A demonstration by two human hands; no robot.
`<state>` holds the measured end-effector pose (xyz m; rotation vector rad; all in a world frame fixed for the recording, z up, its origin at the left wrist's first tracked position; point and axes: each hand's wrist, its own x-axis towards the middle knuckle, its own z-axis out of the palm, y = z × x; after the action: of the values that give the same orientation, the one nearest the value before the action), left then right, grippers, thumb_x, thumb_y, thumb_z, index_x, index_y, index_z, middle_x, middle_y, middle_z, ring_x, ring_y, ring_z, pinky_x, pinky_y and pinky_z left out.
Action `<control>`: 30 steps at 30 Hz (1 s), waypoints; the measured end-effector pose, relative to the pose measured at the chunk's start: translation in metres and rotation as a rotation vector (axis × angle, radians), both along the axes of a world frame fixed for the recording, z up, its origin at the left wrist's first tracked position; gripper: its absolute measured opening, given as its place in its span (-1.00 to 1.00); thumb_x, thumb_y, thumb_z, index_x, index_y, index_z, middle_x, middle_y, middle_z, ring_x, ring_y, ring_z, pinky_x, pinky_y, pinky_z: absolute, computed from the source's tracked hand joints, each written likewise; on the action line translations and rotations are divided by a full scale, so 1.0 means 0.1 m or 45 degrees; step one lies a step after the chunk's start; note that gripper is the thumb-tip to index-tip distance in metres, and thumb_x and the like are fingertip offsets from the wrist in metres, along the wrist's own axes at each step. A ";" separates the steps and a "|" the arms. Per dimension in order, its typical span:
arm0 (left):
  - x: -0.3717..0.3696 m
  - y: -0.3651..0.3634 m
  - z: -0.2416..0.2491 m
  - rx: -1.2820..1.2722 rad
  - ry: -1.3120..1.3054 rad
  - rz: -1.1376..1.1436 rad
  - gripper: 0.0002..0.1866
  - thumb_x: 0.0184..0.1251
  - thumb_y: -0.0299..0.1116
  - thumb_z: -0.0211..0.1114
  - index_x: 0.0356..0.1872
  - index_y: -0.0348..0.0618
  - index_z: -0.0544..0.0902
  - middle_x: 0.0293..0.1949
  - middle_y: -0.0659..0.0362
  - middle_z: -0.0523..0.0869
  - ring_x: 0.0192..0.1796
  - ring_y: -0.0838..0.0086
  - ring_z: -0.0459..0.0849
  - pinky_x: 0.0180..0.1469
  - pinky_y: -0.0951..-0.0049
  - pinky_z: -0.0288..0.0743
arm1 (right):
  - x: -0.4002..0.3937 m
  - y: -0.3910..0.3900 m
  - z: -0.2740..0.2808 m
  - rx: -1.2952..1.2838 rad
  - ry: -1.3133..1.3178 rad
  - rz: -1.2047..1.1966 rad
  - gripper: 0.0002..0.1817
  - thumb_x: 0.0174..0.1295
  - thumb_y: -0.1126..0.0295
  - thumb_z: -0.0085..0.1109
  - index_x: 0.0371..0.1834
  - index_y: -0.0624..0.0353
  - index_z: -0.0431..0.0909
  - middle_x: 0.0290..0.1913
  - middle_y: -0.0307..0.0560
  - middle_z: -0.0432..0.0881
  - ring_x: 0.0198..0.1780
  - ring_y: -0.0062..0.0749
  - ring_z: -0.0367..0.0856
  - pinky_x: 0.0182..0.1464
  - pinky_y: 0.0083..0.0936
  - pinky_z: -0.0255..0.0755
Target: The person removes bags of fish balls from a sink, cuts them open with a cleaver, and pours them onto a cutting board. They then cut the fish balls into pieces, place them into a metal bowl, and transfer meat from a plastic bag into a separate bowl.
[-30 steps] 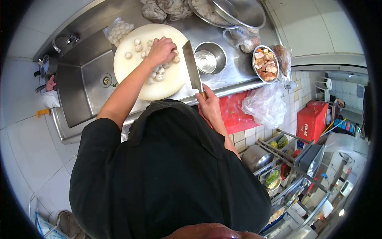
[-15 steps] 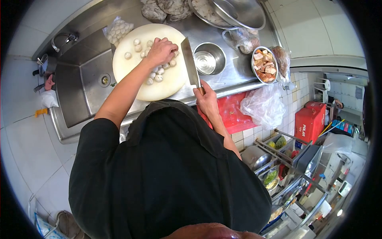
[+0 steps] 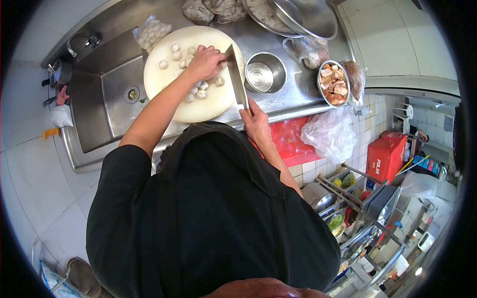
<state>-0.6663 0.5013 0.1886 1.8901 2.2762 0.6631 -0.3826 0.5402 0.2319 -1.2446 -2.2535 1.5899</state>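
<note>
In the head view I see one round, smooth, off-white cutting board [image 3: 221, 102] beside the sink [image 3: 94, 111]. About a dozen small, round, pale balls [image 3: 200, 94] show on it; my left hand [image 3: 206, 64] hides others. Its fingers curl down among them, though I cannot tell whether they grip any. My right hand [image 3: 257, 121] is closed round the handle of one cleaver [image 3: 236, 77], its broad metal blade over the board's right side. Right of the board stand one metal pot [image 3: 276, 68] and one oval bowl [image 3: 320, 85] of meat chunks [image 3: 340, 89]; one clear bag [image 3: 151, 34] of balls touches its upper left.
</note>
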 end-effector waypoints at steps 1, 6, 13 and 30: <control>-0.01 -0.01 0.00 -0.015 -0.005 0.007 -0.80 0.26 -0.34 0.36 -0.10 -0.02 0.76 -0.21 0.22 0.75 0.03 0.31 0.63 0.14 0.19 0.29 | 0.09 -0.06 0.08 0.036 0.003 0.038 -0.46 0.39 0.32 0.26 0.39 0.31 0.50 -0.04 0.43 0.72 0.09 0.16 0.76 0.11 -0.21 0.56; -0.03 -0.04 -0.02 -0.047 -0.085 0.023 -0.81 0.25 -0.35 0.36 -0.12 -0.01 0.76 -0.18 0.20 0.75 0.04 0.29 0.63 0.18 0.19 0.30 | 0.47 -0.07 0.57 0.082 -0.097 0.041 -0.52 0.37 0.38 0.26 0.35 0.25 0.56 -0.14 0.37 0.72 -0.10 0.11 0.76 0.00 -0.25 0.58; -0.03 -0.01 0.04 -0.085 -0.301 0.160 -0.81 0.20 -0.31 0.41 -0.17 -0.02 0.79 -0.13 0.19 0.76 0.09 0.28 0.61 0.29 0.16 0.30 | 0.82 0.04 0.67 0.523 -0.079 0.216 -0.53 0.27 0.35 0.36 0.28 0.06 0.65 -0.28 0.14 0.71 -0.23 0.06 0.73 -0.14 -0.19 0.59; 0.22 0.22 0.00 -0.011 -0.057 -0.094 -0.97 0.03 -0.40 0.37 -0.49 -0.01 0.76 -0.43 0.17 0.74 -0.14 0.28 0.66 0.27 0.11 0.30 | 1.09 -0.10 0.40 0.134 -0.047 0.061 -0.50 0.24 0.46 0.38 0.30 0.19 0.63 -0.04 0.23 0.79 0.01 -0.21 0.81 0.08 -0.37 0.60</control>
<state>-0.6442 0.5228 0.1888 1.9250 2.1676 0.6769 -0.2732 0.5303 0.2715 -1.2120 -2.3728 1.4536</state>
